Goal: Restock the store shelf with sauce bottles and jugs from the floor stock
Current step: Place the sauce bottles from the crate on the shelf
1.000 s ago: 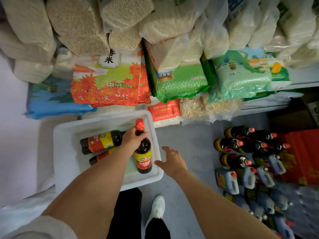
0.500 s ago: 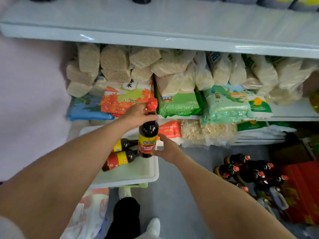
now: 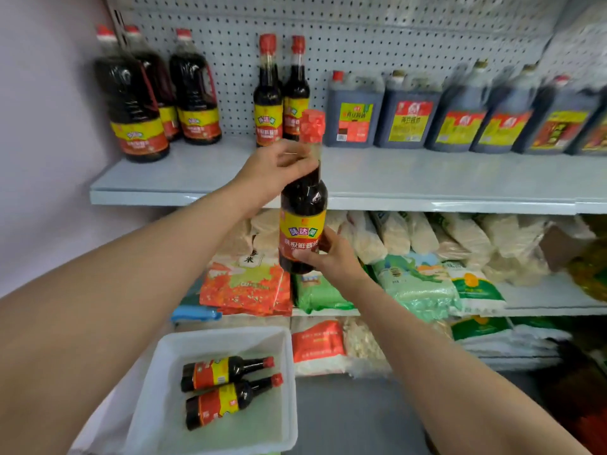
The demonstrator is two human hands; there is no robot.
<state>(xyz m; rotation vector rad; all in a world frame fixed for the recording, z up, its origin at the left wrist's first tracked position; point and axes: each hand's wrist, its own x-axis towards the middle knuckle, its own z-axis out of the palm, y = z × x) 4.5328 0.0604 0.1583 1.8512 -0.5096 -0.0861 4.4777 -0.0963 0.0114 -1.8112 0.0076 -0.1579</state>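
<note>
Held bottle: a dark sauce bottle (image 3: pixel 303 208) with a red cap and a yellow-and-red label is hanging upright in the air, in front of the edge of the shelf (image 3: pixel 427 178) and below the stock standing on it.
Left hand: the left hand (image 3: pixel 276 170) is curling its fingers round the bottle's neck, just under the cap.
Right hand: the right hand (image 3: pixel 331 257) is gripping the lower body of the bottle, thumb lying across the label and fingers wrapping behind.
Bottle between hands: the left hand is sitting above, the right one below, and the label is showing between them.
Shelf stock: two slim bottles (image 3: pixel 281 93) are standing just behind the raised cap; big handled bottles (image 3: pixel 157 93) are standing to their left, and square jugs (image 3: pixel 407 113) are lining up to the right.
Floor stock: a white tub (image 3: pixel 289 389) is sitting below, with two more bottles (image 3: pixel 226 385) lying on their sides in it, well apart from both hands.
Lower shelves: bagged grain (image 3: pixel 417 287) is filling the racks beneath.
</note>
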